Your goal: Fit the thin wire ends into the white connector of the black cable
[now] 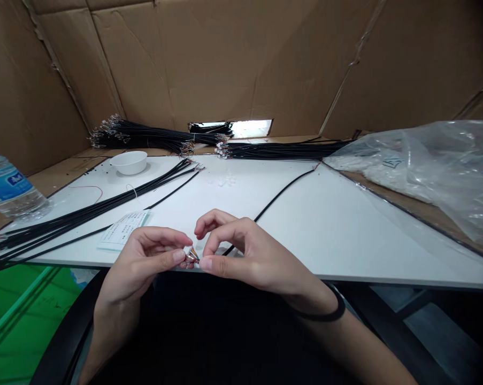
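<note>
Head view: plastic bag [458,147] holds white contents [401,181]; fingers [172,260] pinch wires [193,253].

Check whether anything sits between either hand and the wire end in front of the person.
Nothing visible does. The left hand and right hand both have fingers at the wire end. The paper slip and loose white pieces lie farther back on the table.

Hands [135,263] pinching coloured wires [192,254], black cable bundles [156,135], white bowl [129,163], bottle [10,187]
</note>
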Demonstrator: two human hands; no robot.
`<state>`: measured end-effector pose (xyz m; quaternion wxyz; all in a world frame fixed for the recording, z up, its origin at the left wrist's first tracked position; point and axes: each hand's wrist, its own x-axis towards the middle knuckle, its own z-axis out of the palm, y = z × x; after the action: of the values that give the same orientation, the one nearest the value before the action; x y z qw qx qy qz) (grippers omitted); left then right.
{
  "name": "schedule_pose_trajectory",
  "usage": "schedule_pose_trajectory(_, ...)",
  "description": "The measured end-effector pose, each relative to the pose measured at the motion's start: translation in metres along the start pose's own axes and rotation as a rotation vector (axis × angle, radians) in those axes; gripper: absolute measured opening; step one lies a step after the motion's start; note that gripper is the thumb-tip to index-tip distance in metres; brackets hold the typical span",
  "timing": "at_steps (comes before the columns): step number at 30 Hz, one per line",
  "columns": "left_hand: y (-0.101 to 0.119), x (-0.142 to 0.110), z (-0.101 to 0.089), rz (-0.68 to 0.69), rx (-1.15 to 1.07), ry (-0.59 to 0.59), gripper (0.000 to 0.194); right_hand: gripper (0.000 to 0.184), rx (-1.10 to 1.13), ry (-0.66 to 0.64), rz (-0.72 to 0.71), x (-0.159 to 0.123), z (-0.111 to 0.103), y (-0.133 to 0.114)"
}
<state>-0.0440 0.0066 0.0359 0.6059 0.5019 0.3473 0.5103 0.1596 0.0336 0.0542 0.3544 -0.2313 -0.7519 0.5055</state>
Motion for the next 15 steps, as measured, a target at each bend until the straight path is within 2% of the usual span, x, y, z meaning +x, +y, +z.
schedule_pose_trajectory(10, -0.0009, 0.0011, 0.0018, 0.019, 0.041, 0.002, 0.01, 0.015, -0.034, 0.033, -0.002, -0.0004, 0.0012, -0.0019)
schedule_pose_trajectory(13, -0.0013, -0.0006, 0.0043, 0.037, 0.084, 0.03, 0.011, 0.014, -0.074, 0.062, 0.007, -0.0023, 0.0029, -0.0042)
schedule_pose_trajectory(15, -0.0021, -0.0028, 0.0068, 0.045, 0.132, 0.093, 0.011, 0.014, -0.122, 0.094, 0.015, -0.0042, 0.005, -0.0057)
